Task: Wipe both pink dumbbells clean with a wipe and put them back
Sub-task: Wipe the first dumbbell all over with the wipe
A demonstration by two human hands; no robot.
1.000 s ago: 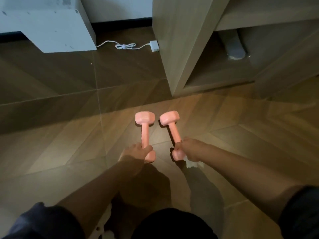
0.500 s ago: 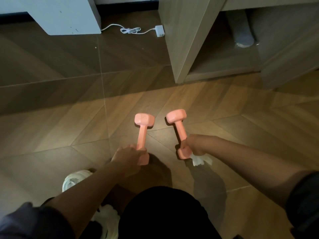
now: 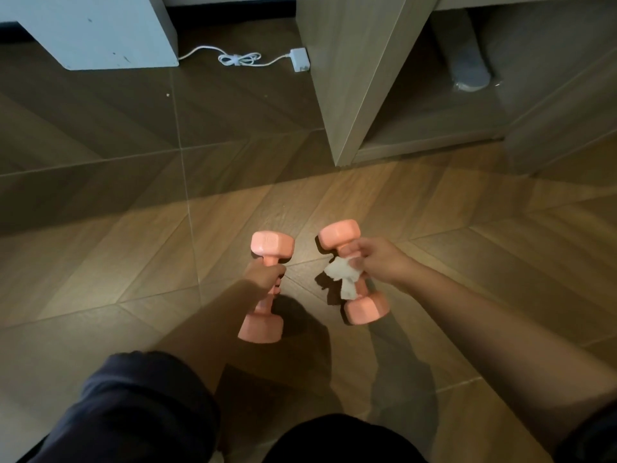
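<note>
- Upper left of the frame: a pale blue-grey cabinet [image 3: 100, 31] stands on the floor [image 3: 100, 262], and wide open wood-pattern boards spread below it, nothing in the way down the whole left side.
- Top centre, a white charger cable [image 3: 238, 59] lies coiled between that cabinet and the wooden shelf unit [image 3: 354, 78], well apart from the action.
- Centre frame, the left hand [image 3: 263, 274] is wrapped around the handle of the left dumbbell [image 3: 272, 243], fingers closed on it; the weight runs lengthwise up the frame, far head lit, near head at lower centre.
- Only a narrow strip of bare floor separates the two weights.
- Just right of centre, the right dumbbell [image 3: 340, 235] runs parallel, angled slightly left at the top. Smooth coral-pink coating, blocky heads.
- The right hand [image 3: 377, 259] pinches a crumpled white wipe [image 3: 344, 275] against that handle, near its far head.
- Upper right, the shelf unit's open compartment holds a grey object [image 3: 469, 70], too dim to identify.
</note>
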